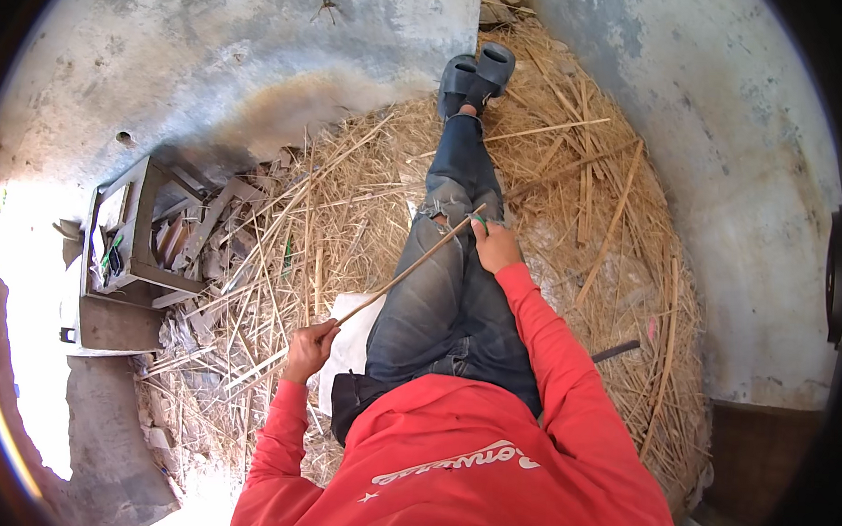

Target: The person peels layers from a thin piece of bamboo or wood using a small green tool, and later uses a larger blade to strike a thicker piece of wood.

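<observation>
A long thin brown stick, which looks like a bamboo strip (404,277), slants across my thighs. My left hand (308,352) is closed round its lower end, beside my left hip. Over my right thigh, my right hand (497,245) is closed near the strip's far end. A small green piece (479,220) shows at the thumb of that hand, against the strip; most of it is hidden, and I cannot tell its kind. My legs, in worn jeans (439,291), stretch out ahead with the dark shoes (476,75) crossed.
Loose straw and split strips (616,242) cover the floor around me. At the left stands a wooden frame like a stool (148,235), with scraps beside it. A dark bar (615,350) lies by my right elbow. Plastered walls (721,181) rise ahead and at the right.
</observation>
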`<state>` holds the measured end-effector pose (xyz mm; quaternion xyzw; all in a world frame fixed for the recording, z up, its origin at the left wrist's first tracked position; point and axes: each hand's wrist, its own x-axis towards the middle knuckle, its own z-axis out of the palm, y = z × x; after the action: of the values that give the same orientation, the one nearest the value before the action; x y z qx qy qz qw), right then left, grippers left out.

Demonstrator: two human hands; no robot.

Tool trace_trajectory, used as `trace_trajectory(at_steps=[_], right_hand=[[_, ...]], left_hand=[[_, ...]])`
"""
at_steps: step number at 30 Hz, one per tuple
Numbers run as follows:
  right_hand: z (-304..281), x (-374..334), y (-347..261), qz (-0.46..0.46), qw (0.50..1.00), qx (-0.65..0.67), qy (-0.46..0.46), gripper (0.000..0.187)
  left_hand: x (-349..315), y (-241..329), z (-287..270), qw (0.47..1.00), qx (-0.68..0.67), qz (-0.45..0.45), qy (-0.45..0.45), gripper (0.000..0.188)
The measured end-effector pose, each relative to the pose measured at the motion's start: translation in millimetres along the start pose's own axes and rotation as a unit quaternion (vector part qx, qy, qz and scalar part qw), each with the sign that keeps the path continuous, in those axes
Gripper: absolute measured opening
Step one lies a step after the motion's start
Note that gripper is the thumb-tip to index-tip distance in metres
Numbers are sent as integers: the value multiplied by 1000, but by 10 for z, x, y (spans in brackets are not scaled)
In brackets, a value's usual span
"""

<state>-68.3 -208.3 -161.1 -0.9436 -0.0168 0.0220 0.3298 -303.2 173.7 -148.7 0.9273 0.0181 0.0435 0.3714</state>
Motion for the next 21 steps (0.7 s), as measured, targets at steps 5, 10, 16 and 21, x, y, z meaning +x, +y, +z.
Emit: trace_trajectory(at_steps=[5,10,16,21], right_hand=[[103,-57,-67,-5,1000,-9,-28,59],[124,-46,-63,3,999,-7,-39,57],[161,-29,-21,2,999,30,-24,58],[188,-123,-178,-14,997,36,-69,59]], left_hand=[[49,59,37,1000,25,-6,-11,25],[26,72,99,1000,14,-12,7,25],[87,149,128,999,36,-18,10,23],[170,282,253,1000,10,-14,21,25]])
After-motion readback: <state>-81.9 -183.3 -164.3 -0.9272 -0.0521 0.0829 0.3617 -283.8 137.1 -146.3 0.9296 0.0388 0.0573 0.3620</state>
